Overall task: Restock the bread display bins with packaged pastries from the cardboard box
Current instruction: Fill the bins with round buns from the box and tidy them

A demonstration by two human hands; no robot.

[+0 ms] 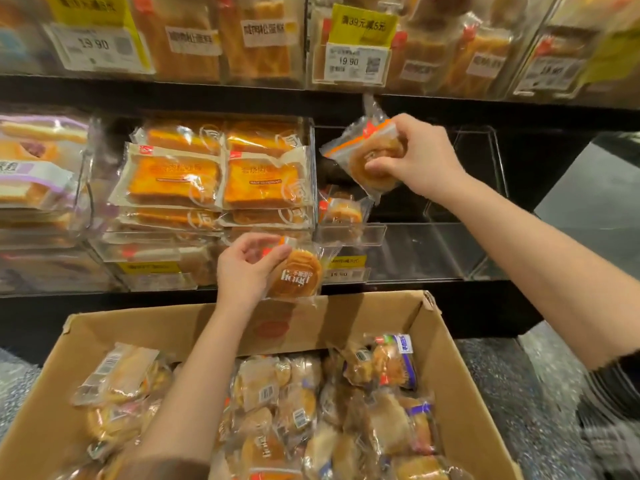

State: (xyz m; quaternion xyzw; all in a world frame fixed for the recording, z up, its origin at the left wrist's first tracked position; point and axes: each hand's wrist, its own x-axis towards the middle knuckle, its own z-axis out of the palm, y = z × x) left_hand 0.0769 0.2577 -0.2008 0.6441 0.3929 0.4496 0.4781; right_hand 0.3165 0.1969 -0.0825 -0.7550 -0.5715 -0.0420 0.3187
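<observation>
Right hand point(420, 157) pinching wrapped pastry point(369, 159) over clear bin point(433, 251), left hand point(247, 271) gripping another (round bun point(299, 273))

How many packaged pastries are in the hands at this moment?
2. One round pastry is gripped by the right hand at the clear bin; another is held by the left hand above the cardboard box.

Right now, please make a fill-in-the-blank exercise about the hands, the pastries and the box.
1. Each hand grips one packaged ____.
2. The right hand holds its pastry at the clear ____, above the left hand.
3. The cardboard box below is ____ of pastries.

Missing words: pastry; bin; full
</observation>
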